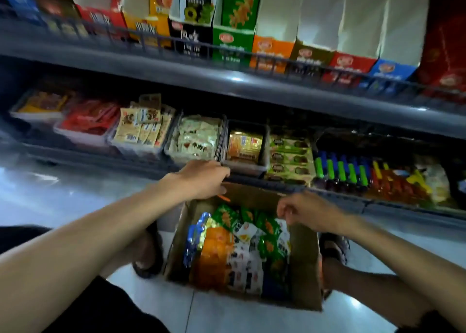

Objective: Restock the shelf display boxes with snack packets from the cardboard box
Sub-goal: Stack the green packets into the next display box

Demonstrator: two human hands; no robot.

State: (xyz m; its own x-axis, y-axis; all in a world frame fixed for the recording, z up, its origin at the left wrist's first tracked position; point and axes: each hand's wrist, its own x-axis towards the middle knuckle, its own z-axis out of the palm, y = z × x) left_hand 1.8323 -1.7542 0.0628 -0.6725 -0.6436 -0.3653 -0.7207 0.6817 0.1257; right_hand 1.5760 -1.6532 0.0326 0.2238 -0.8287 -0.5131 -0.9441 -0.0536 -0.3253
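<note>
An open cardboard box (306, 264) stands on the floor between my feet. It is full of snack packets (242, 249) in orange, green, white and blue. My left hand (201, 178) is above the box's far edge, at the lower shelf's front rail, with its fingers curled. A thin orange sliver of a packet (223, 197) peeks out beneath it. My right hand (305, 210) hovers over the box's far right corner with curled fingers, and I see nothing in it. Display boxes (233, 42) in a row line the upper shelf.
The lower shelf holds clear trays (191, 141) of packets, one with orange packets (244, 144) just beyond my left hand, and bottles (340, 171) to the right. Wire rails front both shelves. My sandalled feet flank the box on the tiled floor.
</note>
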